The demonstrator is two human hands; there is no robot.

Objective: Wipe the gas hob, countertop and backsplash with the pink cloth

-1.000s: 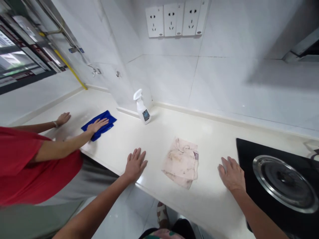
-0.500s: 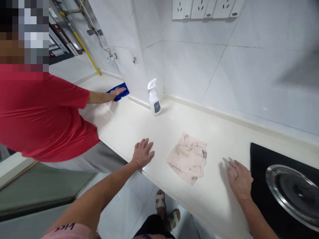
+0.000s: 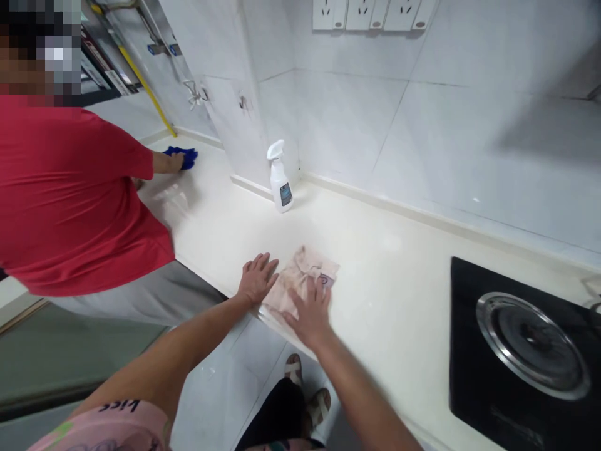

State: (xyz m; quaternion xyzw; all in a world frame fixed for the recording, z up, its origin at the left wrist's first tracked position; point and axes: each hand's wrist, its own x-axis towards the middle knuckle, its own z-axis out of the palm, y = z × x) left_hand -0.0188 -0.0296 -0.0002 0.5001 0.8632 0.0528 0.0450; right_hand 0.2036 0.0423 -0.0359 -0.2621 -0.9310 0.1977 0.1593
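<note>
A pale pink, stained cloth point(image 3: 300, 263) lies spread on the white countertop point(image 3: 375, 288). My right hand point(image 3: 312, 311) rests on it palm down, fingers spread, covering its near right part. Just left of the cloth, my left hand point(image 3: 256, 279) is flat on the counter near its front edge, fingers apart and holding nothing. The fingertips of the left hand come close to the cloth's edge. Beyond both hands, a white spray bottle point(image 3: 282, 188) with a dark label stands upright by the wall corner.
To the right, a black gas hob point(image 3: 474, 376) with a round metal burner point(image 3: 533, 344) is set in the counter. At left, a person in a red shirt point(image 3: 84, 207) presses a blue cloth point(image 3: 188, 158) on the far counter. Sockets point(image 3: 361, 12) sit on the tiled wall.
My right hand has moved left from beside the hob onto the pink cloth, which has slid left toward my left hand. The co-worker's blue cloth has shifted left.
</note>
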